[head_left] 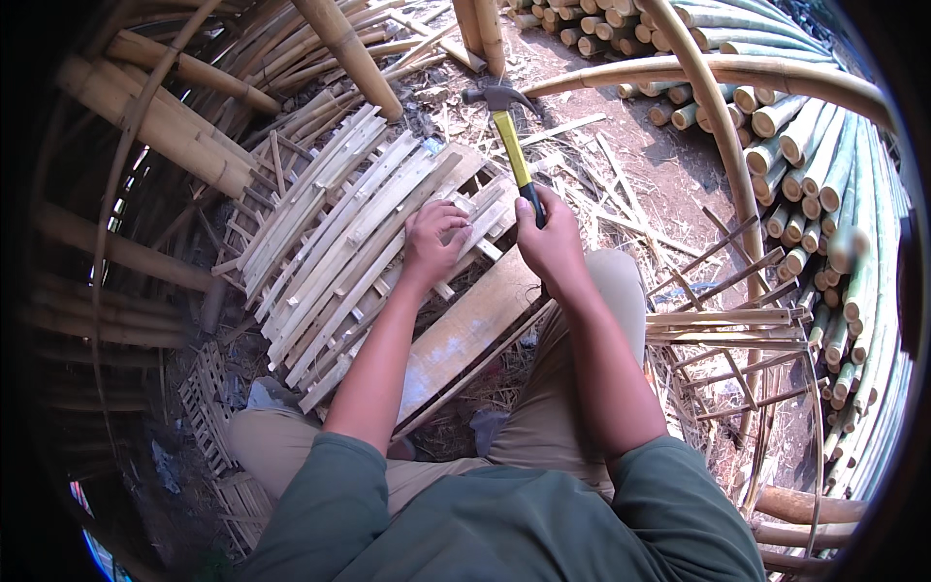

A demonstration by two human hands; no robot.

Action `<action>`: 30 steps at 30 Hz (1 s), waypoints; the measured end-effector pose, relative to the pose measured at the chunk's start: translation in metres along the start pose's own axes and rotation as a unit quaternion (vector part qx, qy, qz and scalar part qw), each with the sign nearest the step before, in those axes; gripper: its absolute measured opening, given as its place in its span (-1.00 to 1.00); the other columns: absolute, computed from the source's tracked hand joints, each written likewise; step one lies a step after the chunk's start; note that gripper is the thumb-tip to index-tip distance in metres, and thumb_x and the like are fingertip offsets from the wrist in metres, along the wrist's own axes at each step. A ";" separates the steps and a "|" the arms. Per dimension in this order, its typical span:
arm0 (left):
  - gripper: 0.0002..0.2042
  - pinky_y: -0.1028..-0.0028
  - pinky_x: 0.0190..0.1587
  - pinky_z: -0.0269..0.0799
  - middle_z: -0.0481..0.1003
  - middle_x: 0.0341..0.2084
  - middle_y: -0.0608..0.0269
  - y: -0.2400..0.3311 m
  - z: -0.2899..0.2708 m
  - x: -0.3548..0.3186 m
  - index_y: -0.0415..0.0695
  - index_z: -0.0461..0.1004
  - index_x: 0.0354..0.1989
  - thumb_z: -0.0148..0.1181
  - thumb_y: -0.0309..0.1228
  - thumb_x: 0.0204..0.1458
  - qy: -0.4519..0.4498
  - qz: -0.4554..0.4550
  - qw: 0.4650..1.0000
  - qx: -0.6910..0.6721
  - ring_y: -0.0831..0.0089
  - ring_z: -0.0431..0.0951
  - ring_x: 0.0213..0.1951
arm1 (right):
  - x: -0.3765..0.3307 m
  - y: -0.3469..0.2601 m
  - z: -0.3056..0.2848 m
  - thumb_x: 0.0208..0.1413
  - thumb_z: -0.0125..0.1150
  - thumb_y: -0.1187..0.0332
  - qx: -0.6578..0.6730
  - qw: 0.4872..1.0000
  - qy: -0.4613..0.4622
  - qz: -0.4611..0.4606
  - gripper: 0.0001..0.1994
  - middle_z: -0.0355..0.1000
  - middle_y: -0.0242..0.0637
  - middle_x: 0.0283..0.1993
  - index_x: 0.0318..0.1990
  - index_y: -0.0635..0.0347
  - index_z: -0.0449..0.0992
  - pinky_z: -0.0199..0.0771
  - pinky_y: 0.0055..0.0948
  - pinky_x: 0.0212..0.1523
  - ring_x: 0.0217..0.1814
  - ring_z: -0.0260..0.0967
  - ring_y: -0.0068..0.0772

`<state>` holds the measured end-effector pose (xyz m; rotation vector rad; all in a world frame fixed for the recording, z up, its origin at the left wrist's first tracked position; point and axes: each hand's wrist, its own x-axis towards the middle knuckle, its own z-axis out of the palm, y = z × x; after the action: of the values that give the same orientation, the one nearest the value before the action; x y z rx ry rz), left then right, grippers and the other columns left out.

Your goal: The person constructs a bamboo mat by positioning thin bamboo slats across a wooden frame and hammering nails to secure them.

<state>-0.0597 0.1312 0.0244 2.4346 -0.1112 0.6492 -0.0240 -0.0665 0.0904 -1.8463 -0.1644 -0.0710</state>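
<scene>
The grip of our right hand [551, 242] was clamped around the black lower end of the yellow-handled claw hammer [508, 136], whose steel head stood raised above the work, pointing away from us. Our left hand [433, 242] rested with fingers curled together, fingertips pinched down on the slatted bamboo panel [339, 242]. The panel lay tilted across a flat wooden board [470, 325] in front of our knees. Cut bamboo poles [805, 145] were stacked to the right, well apart from both hands.
</scene>
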 end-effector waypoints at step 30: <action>-0.82 0.36 -0.25 0.48 0.55 -0.38 0.12 0.001 0.001 -0.008 -0.17 0.56 -0.21 0.26 -0.52 -0.02 0.053 -0.040 0.986 -0.155 0.20 0.58 -0.30 | -0.072 -0.032 -0.051 0.17 0.16 0.31 -0.155 0.980 -0.126 0.011 -0.68 0.51 0.20 -0.19 0.02 0.30 0.50 0.43 -0.19 -0.04 -0.08 0.50 0.11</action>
<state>-0.0669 0.1296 0.0201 2.0910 -0.0651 0.6715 -0.0978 -0.1126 0.1257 -2.1647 -0.3244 0.1624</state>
